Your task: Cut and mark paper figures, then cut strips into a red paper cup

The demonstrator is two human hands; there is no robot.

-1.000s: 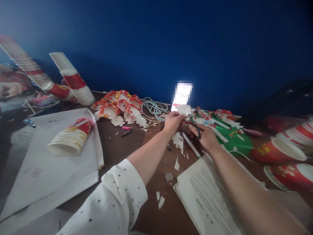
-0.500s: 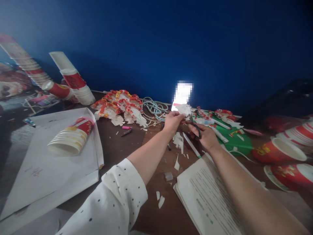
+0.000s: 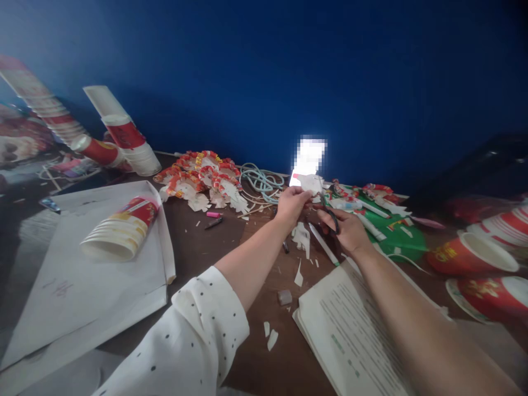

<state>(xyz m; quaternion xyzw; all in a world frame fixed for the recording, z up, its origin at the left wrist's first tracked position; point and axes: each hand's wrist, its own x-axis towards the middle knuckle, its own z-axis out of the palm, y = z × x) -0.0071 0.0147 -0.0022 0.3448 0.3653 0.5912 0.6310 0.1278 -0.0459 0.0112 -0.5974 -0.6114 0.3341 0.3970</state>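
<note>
A small white paper piece (image 3: 312,183) is pinched in my left hand (image 3: 292,204), in front of a bright, blurred phone screen (image 3: 308,159). My right hand (image 3: 345,230) grips scissors (image 3: 332,219) by their dark handles, with the blades pointing at the paper's lower right edge. Whether the blades touch the paper I cannot tell. Under my hands lie white paper offcuts (image 3: 302,238) and a white marker (image 3: 324,244). To the left is a pile of red, yellow and white paper cut-outs (image 3: 206,177), beside a coiled pale blue cord (image 3: 261,180).
Paper cups (image 3: 121,231) lie on a white box (image 3: 58,286) at the left, with stacked cups (image 3: 127,135) behind. More cups (image 3: 470,254) stand at the right, near a green sheet (image 3: 406,242). Printed pages (image 3: 350,330) lie below my right arm. A blue wall (image 3: 231,77) closes the back.
Almost nothing differs. The white paper in my left hand has tilted very slightly, while both hands and the scissors stay in nearly the same place.
</note>
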